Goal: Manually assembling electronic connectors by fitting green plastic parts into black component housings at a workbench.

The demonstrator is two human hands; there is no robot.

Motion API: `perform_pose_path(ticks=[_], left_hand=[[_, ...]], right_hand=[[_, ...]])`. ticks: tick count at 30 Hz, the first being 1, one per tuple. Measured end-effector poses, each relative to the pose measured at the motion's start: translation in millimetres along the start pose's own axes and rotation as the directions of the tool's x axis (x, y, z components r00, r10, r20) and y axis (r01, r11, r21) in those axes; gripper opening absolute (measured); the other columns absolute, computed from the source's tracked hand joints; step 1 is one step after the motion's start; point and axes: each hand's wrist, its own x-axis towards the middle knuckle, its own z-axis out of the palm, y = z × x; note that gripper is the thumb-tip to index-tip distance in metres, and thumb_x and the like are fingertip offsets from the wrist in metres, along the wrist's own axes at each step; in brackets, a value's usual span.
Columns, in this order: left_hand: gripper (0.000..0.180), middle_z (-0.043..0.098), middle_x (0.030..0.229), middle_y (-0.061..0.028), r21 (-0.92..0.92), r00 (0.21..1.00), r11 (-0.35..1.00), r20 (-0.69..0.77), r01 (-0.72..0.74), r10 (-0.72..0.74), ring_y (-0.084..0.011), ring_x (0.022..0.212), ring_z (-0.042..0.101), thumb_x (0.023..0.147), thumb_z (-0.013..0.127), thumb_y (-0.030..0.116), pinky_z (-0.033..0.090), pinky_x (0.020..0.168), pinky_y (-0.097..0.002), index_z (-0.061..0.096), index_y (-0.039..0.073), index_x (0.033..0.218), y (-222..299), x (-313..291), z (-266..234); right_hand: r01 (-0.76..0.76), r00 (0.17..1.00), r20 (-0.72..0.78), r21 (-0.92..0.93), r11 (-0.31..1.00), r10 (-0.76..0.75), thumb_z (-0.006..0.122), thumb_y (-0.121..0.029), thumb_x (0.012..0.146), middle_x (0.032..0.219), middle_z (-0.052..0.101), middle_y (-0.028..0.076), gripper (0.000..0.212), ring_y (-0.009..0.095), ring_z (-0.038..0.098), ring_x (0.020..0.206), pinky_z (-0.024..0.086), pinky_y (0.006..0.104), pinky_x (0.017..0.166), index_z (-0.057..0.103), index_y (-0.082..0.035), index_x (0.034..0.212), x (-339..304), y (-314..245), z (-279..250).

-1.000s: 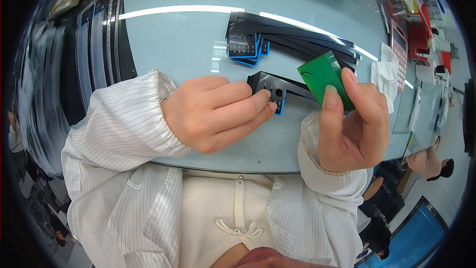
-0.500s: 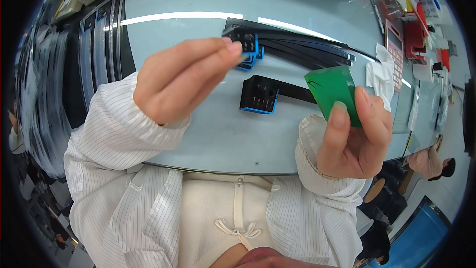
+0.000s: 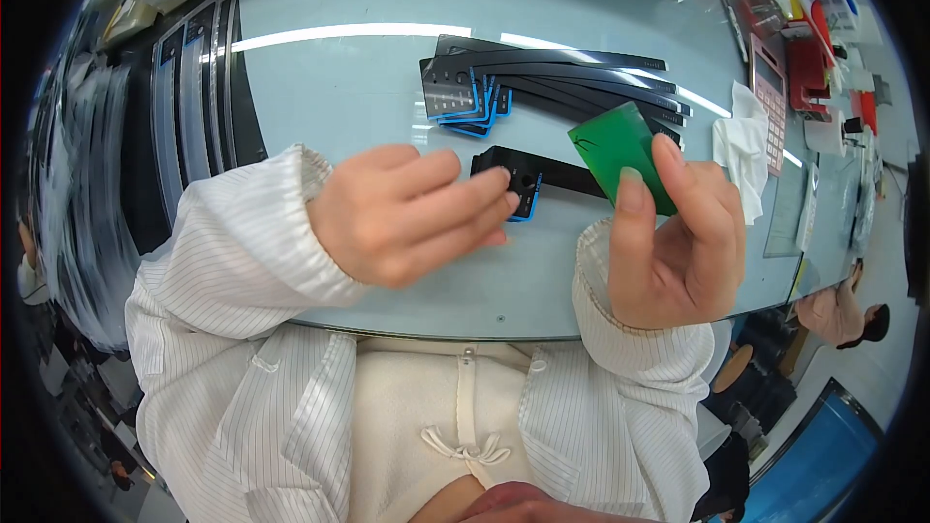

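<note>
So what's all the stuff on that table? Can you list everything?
single strip part: one, black with a blue-edged end, on the table under the left fingertips
stack of strip parts: several, black with blue ends, behind it
green card: one, in the right hand
white cloth: one, right of the stack
red trays: a few, far right
long dark panels: several, left edge
table: one, pale blue-grey
left hand: touching the single part
right hand: pinching the card
</note>
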Motion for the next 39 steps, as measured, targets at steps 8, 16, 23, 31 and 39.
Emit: perform_pose_path(ticks=[8,16,23,31,39], left_hand=[[0.016,0.063,0.088,-0.0055,0.092,0.999,0.996,0.039,0.016,-0.019,-0.0121,0.065,0.052,0.076,0.076,0.003,0.034,0.044,-0.0260,0.074,-0.004,0.091,11.3,0.8,3.2],[0.013,0.056,0.082,-0.0016,0.073,0.998,0.995,0.031,0.061,-0.063,-0.0106,0.062,0.049,0.078,0.075,0.004,0.033,0.045,-0.0264,0.074,-0.002,0.089,13.2,-1.9,6.3],[0.014,0.059,0.085,-0.0019,0.076,0.996,0.995,0.043,0.072,-0.075,-0.0105,0.060,0.048,0.075,0.075,0.005,0.035,0.046,-0.0267,0.075,0.000,0.088,14.6,-2.6,5.7],[0.017,0.060,0.085,-0.0020,0.070,0.996,0.995,0.043,0.075,-0.078,-0.0106,0.059,0.049,0.073,0.075,0.006,0.036,0.046,-0.0263,0.075,0.000,0.089,14.5,-2.9,6.3],[0.015,0.060,0.084,-0.0024,0.062,0.996,0.995,0.042,0.075,-0.078,-0.0107,0.057,0.048,0.074,0.075,0.006,0.035,0.045,-0.0267,0.074,-0.001,0.087,14.6,-3.0,7.7]], right_hand=[[-0.041,0.983,0.180,0.111,0.993,0.020,0.076,0.018,0.075,0.089,0.071,0.015,0.035,0.016,0.063,0.069,0.048,0.0233,0.057,0.072,0.008,0.108,-2.1,4.6,22.2],[-0.058,0.970,0.240,0.121,0.991,0.027,0.077,0.018,0.074,0.087,0.070,0.013,0.038,0.016,0.061,0.067,0.048,0.0241,0.058,0.071,0.007,0.110,-4.9,3.9,29.7],[-0.030,0.966,0.259,0.102,0.994,0.002,0.076,0.019,0.072,0.083,0.069,0.012,0.037,0.017,0.059,0.063,0.044,0.0252,0.055,0.072,0.007,0.107,-2.3,1.1,27.0],[-0.009,0.968,0.249,0.097,0.995,-0.015,0.075,0.019,0.071,0.081,0.068,0.011,0.036,0.016,0.058,0.062,0.043,0.0252,0.054,0.073,0.008,0.105,-2.6,-0.1,22.4],[0.008,0.978,0.204,0.106,0.994,-0.029,0.076,0.017,0.072,0.079,0.068,0.011,0.037,0.016,0.059,0.062,0.044,0.0248,0.055,0.072,0.008,0.108,-4.1,5.0,27.5]])
